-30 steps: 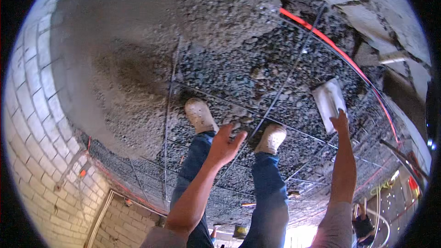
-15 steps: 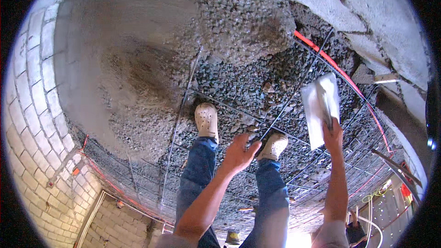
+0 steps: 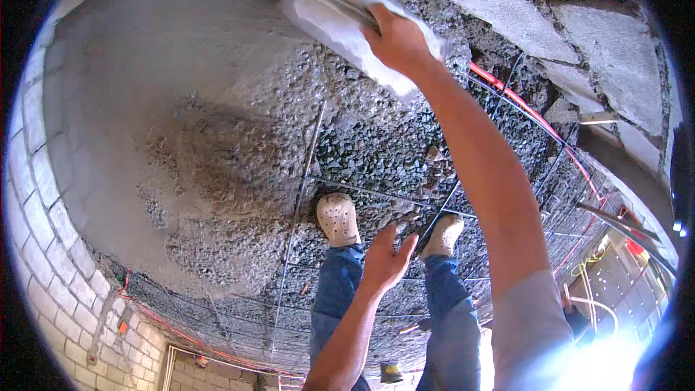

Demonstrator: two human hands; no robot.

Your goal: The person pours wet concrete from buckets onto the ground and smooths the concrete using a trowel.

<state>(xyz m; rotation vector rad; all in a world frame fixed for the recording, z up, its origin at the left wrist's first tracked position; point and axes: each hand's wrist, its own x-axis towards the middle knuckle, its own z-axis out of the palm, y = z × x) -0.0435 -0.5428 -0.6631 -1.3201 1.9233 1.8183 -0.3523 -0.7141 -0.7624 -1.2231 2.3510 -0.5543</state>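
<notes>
My right hand (image 3: 400,40) grips the handle of a flat rectangular plastering trowel (image 3: 318,18), a light metal blade with a bar along its back. The arm reaches far forward, and the blade lies over the wet concrete (image 3: 174,51) near its far right part; how firmly it presses there I cannot tell. My left hand (image 3: 386,261) hangs above the gravel between my legs, holding nothing, its thumb apart from the fingers. To the left the concrete is smooth and grey; nearer my feet it turns rough and stony.
Bare gravel (image 3: 384,152) crossed by thin steel bars (image 3: 309,156) lies around my beige clogs (image 3: 338,219). An orange-red conduit (image 3: 517,98) runs along the stone block wall (image 3: 521,18) on the right. A pale block wall (image 3: 54,210) bounds the left side.
My right hand has swung the trowel forward and left, from above the gravel on the right to the far concrete. My left hand stays low, shifted slightly in the picture.
</notes>
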